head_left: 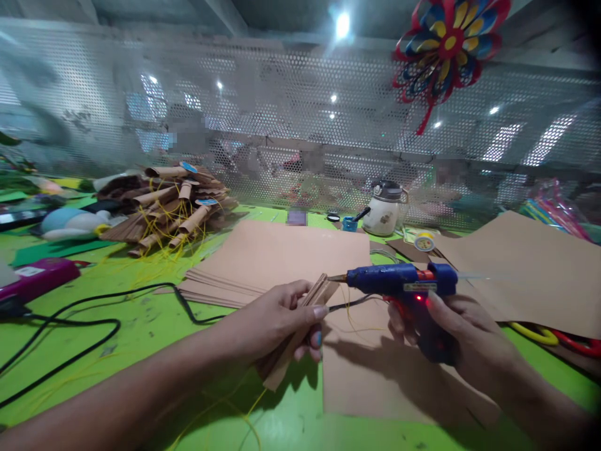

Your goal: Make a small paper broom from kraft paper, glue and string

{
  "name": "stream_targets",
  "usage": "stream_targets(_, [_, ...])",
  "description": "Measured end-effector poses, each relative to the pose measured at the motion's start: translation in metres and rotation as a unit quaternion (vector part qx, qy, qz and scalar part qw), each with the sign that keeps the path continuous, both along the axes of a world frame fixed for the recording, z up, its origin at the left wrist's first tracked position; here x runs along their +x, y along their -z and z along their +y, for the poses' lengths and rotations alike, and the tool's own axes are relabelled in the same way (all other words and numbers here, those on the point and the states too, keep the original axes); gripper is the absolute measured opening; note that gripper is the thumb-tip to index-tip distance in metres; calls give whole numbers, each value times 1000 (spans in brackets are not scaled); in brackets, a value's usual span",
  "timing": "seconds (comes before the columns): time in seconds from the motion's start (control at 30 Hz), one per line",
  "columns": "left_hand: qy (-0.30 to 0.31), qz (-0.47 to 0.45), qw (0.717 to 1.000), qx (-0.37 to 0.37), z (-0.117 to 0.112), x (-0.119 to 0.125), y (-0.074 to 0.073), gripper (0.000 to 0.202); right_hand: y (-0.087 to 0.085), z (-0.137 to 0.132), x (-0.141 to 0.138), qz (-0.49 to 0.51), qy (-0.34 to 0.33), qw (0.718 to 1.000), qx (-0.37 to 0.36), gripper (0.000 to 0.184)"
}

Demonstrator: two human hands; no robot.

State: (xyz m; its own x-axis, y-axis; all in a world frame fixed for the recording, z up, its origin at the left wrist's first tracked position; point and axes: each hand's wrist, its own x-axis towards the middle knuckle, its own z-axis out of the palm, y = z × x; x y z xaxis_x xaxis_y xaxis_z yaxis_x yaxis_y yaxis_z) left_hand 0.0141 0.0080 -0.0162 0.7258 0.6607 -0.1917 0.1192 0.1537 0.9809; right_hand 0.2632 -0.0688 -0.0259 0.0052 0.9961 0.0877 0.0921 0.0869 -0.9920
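My left hand (286, 316) pinches the paper (319, 293), which slants up past its thumb. My right hand (464, 332) holds the gun (389, 279), nose at the paper's top.

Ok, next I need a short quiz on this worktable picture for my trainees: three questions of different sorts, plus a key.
1. What does the right hand hold? A) a hammer B) a glue gun C) a paintbrush
2. True or false: a red light glows on the glue gun.
3. Short answer: where is the nozzle relative to the folded brown paper in the left hand?

Key: 1. B. 2. True. 3. At its upper end.
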Motion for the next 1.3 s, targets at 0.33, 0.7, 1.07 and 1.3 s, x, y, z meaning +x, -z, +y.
stream_targets(0.33, [-23,-41,999,-28,4,-1,1,23,6,8,5,-4,-37,999,-4,44])
stream_targets(0.7, [4,-30,997,-74,8,-2,10,28,1,4,-6,-54,11,998,3,47])
stream_targets(1.07, [-50,-39,995,-73,-1,2,2,22,1,0,-13,-76,36,996,5,48])
stream_targets(1.3, [-56,-68,993,-82,-5,3,0,19,0,0,-15,-47,49,998,5,48])
